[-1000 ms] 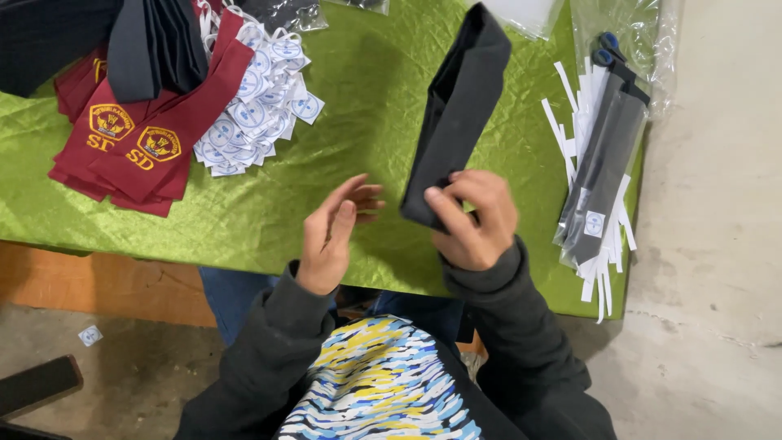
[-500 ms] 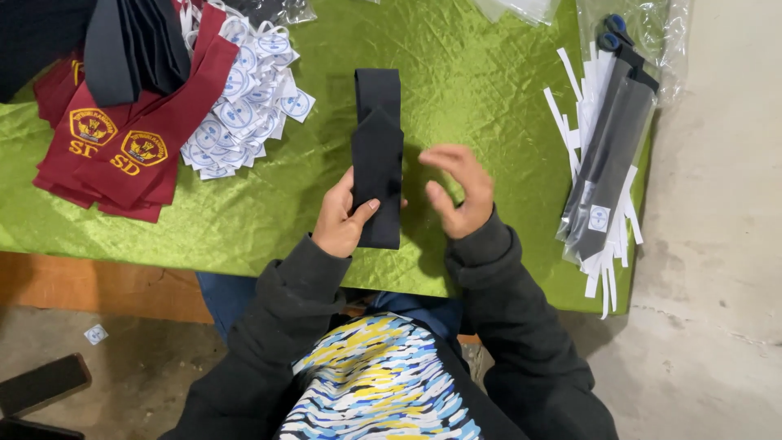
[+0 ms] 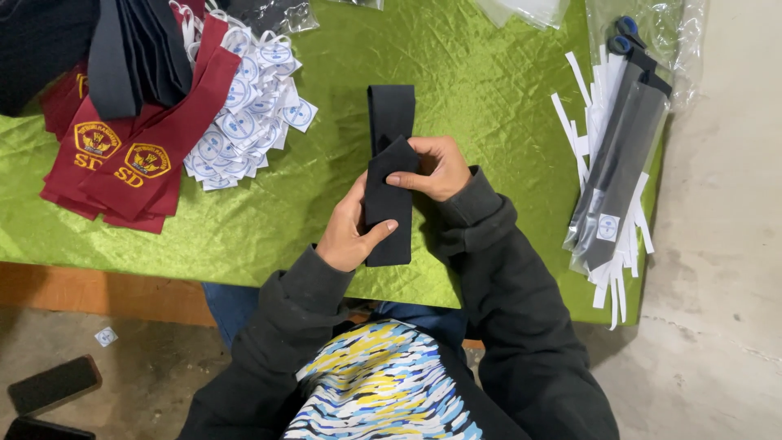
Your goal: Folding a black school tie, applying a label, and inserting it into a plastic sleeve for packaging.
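Note:
A black necktie (image 3: 389, 122) lies lengthwise on the shiny green tablecloth (image 3: 481, 90), folded over itself with its pointed tip on top. My left hand (image 3: 349, 231) grips the near part of the tie, thumb across its front. My right hand (image 3: 438, 167) pinches the folded point from the right side. Both sleeves are dark.
Maroon ties with gold crests (image 3: 122, 155) and dark ties (image 3: 134, 49) pile at the far left, beside a heap of round white tags (image 3: 248, 114). Bagged dark ties on white card strips (image 3: 615, 171) lie at the right edge. A phone (image 3: 53, 385) rests on the floor.
The tie swung from tilted in my right hand to flat on the cloth. My left hand took hold of it, and both hands now fold its point over.

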